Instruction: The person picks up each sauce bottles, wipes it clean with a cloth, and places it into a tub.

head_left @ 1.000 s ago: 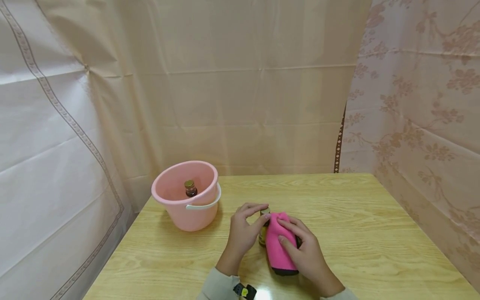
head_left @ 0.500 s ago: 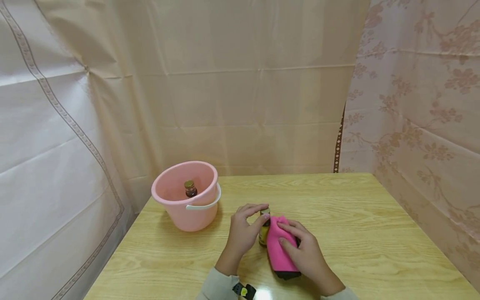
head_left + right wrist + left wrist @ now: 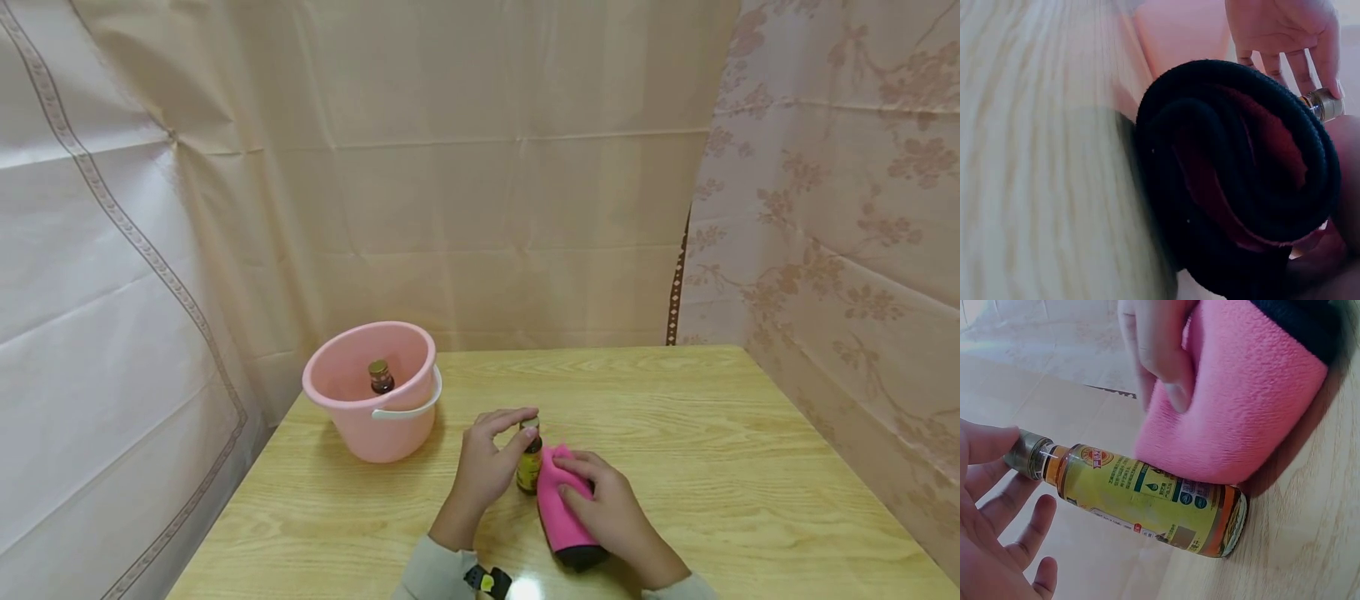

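In the head view, a small glass bottle (image 3: 528, 471) with a yellow-green label stands upright on the table. Thumb and fingertips of my left hand (image 3: 484, 460) pinch its cap, while the other fingers spread apart in the left wrist view. My right hand (image 3: 613, 507) grips a folded pink cloth (image 3: 561, 504) with a black border, thumb on the near side. The cloth (image 3: 1235, 394) overlaps the lower side of the bottle in the left wrist view. From the right wrist, the rolled black edge (image 3: 1235, 169) fills the middle and hides most of the bottle.
A pink bucket (image 3: 384, 437) with a white handle (image 3: 408, 412) stands at the left back of the wooden table (image 3: 697, 450). Inside it is a dark bottle (image 3: 381, 379) with a gold cap. Curtains (image 3: 495, 208) hang behind and on both sides.
My right hand has drawn the cloth down along the bottle, toward me and slightly right, uncovering more of the label. The left hand stays at the cap.
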